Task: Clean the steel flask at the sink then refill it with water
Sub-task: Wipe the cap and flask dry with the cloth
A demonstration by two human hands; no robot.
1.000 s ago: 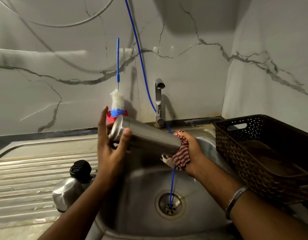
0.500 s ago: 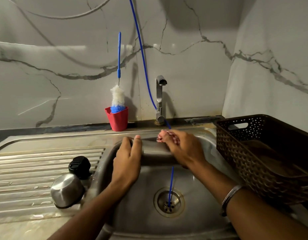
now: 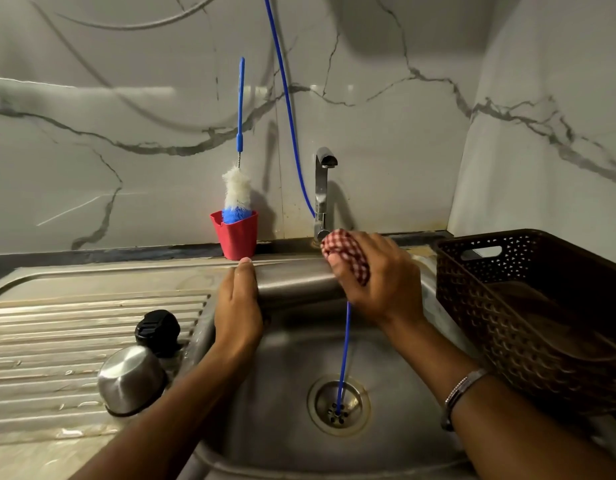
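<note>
The steel flask (image 3: 296, 284) lies roughly level across the back of the sink basin (image 3: 285, 382), its ends covered by my hands. My left hand (image 3: 238, 306) wraps its left end. My right hand (image 3: 375, 278) presses a red-and-white checked cloth (image 3: 348, 252) against the flask's right end. The tap (image 3: 323, 192) stands just behind, with no water visibly running. The flask's steel cup (image 3: 131, 379) and black stopper (image 3: 157, 329) rest on the ribbed drainboard (image 3: 57, 327) to the left.
A red cup (image 3: 238, 237) holding a blue-handled bottle brush (image 3: 238, 188) stands against the marble wall. A thin blue hose (image 3: 289, 109) hangs down the wall and runs into the drain (image 3: 338, 407). A dark brown perforated basket (image 3: 528, 320) sits at the sink's right edge.
The flask dropped from a tilted, raised pose to lying level low over the basin. My right hand with the cloth moved from under its base up onto the right end.
</note>
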